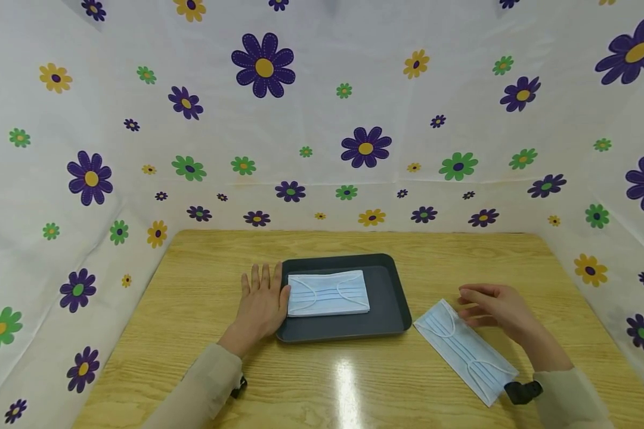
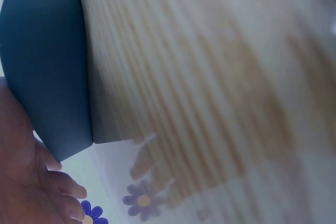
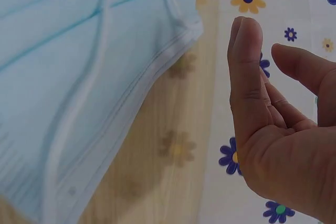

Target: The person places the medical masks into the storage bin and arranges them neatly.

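A stack of light blue face masks (image 1: 328, 293) with white ear loops lies in the left part of a dark grey tray (image 1: 383, 298). My left hand (image 1: 262, 301) rests at the tray's left edge, fingers straight and thumb over the rim beside the stack. In the left wrist view the tray's side wall (image 2: 47, 61) stands right by that hand. Another face mask (image 1: 464, 351) lies slantwise on the table to the right of the tray. Close beside its upper end is my right hand (image 1: 496, 310), fingers loosely bent and holding nothing; the right wrist view shows a gap between thumb and fingers.
The wooden table (image 1: 220, 250) is enclosed at the back and sides by a white cloth (image 1: 316, 119) printed with flowers. A dark band (image 1: 523, 392) sits at my right wrist, near the loose mask's lower end.
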Available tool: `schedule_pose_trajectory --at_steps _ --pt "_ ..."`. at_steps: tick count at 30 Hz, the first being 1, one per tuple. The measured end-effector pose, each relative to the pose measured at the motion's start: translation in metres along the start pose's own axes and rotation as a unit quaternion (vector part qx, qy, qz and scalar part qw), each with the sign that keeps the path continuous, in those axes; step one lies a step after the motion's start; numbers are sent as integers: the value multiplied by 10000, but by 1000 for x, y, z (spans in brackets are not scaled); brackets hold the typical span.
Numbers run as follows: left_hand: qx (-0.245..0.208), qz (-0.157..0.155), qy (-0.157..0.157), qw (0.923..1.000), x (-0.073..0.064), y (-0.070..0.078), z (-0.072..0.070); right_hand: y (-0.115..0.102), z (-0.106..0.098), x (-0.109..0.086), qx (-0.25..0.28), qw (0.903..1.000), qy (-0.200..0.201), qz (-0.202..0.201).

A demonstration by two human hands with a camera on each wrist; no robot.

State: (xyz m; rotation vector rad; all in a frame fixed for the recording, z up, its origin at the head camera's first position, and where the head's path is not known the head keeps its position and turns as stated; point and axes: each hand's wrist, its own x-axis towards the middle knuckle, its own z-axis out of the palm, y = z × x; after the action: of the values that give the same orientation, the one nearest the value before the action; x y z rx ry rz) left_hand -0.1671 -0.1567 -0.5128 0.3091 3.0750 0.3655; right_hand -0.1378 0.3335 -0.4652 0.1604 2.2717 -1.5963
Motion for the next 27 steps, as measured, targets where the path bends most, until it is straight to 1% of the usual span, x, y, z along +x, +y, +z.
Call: schedule_pose_trajectory --at_steps 4,8,14,18,23,27 --pt "25 5 -9 10000 0 1 -1 10 -11 -11 -35 9997 -32 227" --pt "27 9 27 10000 0 1 -1 19 -21 -22 -23 9989 38 461" --pt "59 -16 9 10000 -1 2 -2 31 -33 -34 271 9976 -6 629" --pt "99 -25 -41 9999 -1 1 -1 35 -36 -37 510 9959 20 751" --pt "114 -19 -102 9999 -1 0 -1 38 -37 -38 591 9950 54 798" --pt "64 -18 -48 10000 -1 1 -1 41 -36 -38 618 9946 62 827"
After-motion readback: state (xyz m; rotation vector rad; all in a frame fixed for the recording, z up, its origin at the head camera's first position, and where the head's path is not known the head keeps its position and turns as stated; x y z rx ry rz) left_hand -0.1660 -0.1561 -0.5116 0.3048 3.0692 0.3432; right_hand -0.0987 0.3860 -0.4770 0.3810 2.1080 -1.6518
